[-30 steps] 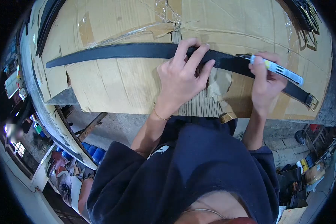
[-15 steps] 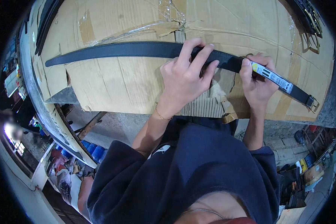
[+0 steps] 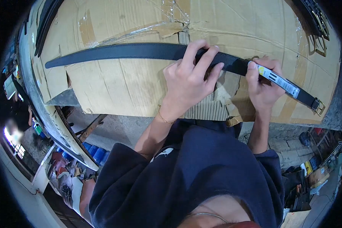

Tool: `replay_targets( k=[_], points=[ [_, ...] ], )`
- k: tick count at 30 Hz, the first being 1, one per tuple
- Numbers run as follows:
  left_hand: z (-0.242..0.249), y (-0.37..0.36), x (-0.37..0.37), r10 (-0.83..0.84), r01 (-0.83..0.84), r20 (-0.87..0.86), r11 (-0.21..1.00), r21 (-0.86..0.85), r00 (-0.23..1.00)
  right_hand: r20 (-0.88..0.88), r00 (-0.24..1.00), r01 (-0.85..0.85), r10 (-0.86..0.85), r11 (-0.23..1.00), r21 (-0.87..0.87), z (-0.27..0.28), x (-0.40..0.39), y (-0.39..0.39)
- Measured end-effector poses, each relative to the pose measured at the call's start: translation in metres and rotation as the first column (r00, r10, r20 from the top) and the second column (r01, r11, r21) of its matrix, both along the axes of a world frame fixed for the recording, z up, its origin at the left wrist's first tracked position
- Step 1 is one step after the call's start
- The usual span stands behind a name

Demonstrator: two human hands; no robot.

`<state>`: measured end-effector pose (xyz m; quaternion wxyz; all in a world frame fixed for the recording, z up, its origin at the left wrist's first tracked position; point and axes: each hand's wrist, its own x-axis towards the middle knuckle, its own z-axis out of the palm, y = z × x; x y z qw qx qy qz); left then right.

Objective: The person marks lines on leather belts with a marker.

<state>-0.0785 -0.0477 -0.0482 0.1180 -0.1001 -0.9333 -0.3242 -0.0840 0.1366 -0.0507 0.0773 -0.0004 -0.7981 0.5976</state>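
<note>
Long black leather belt is lying across a brown flattened cardboard sheet, curving gently, tapered end to the left and brass-coloured metal buckle to the right, near the sheet's edge.

Left hand is resting on the belt's middle. Index and middle fingers are arching over the strap, spread a little; thumb is sitting apart from them, near the lower edge. Can't tell what the remaining fingers are doing.

Right hand is holding a slim white-and-blue marker-like tube with a printed label, thumb and fingers closing around its left part. Tube is slanting along the belt's right section, rear end pointing toward the buckle. Tip is hiding behind the hand; can't tell whether it's touching leather.

More dark strips are lying at the sheet's upper left. Bunch of black straps with brass-coloured buckles is sitting at upper right, well apart from both hands. Thin gold-coloured bracelet is circling the left wrist.
</note>
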Motion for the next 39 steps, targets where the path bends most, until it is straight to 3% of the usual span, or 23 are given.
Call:
replay_targets(
  k=[4,6,13,15,22,24,28,30,34,38,39],
  points=[
    [0.001,0.0004,0.0002,0.004,-0.003,0.005,1.0,-0.014,1.0,-0.094,0.995,-0.026,0.033,0.997,0.078,-0.0052,-0.0005,0.0017],
    [0.0022,0.0004,0.0004,0.005,-0.005,0.019,1.0,-0.025,1.0,-0.003,0.994,0.104,-0.105,0.991,-0.079,-0.0002,0.001,0.0016],
    [0.0001,0.0003,0.0012,0.008,-0.008,0.005,1.0,-0.026,1.0,0.021,0.992,0.125,-0.123,0.977,-0.173,-0.0011,-0.0011,0.0001],
    [-0.0007,0.0008,0.0013,0.01,-0.01,0.002,1.0,-0.017,1.0,-0.013,0.997,0.074,-0.076,0.995,-0.072,0.0004,-0.0007,0.0003],
    [0.0015,0.0008,0.001,0.006,-0.006,0.022,0.999,-0.034,1.0,0.004,0.999,0.04,-0.04,0.995,-0.095,-0.0012,-0.0019,-0.0008],
    [0.0018,0.0015,0.0011,0.017,-0.016,0.02,0.999,-0.048,1.0,-0.057,0.998,-0.004,0.006,1.0,0.031,-0.0022,-0.003,-0.0015],
    [0.0,0.0008,0.0014,0.012,-0.012,0.011,1.0,-0.025,1.0,-0.04,0.999,-0.031,0.032,0.999,0.025,0.0003,-0.0024,-0.0002],
    [0.0019,0.0012,0.0017,0.014,-0.013,0.024,0.999,-0.038,1.0,0.081,0.99,0.133,-0.118,0.967,-0.218,0.0031,-0.001,0.0],
    [0.0004,0.0011,0.0014,0.015,-0.014,0.02,0.999,-0.043,1.0,-0.007,0.998,0.056,-0.056,0.997,-0.059,-0.0002,-0.0023,0.0013],
    [0.0001,0.0008,0.0015,0.013,-0.013,0.011,1.0,-0.027,1.0,0.018,0.999,0.036,-0.034,0.995,-0.092,0.0,-0.0013,-0.0006],
    [0.0004,0.0009,0.0016,0.013,-0.013,0.01,1.0,-0.027,1.0,-0.012,1.0,0.004,-0.004,0.999,-0.034,-0.0019,-0.0018,0.0001]
  ],
)
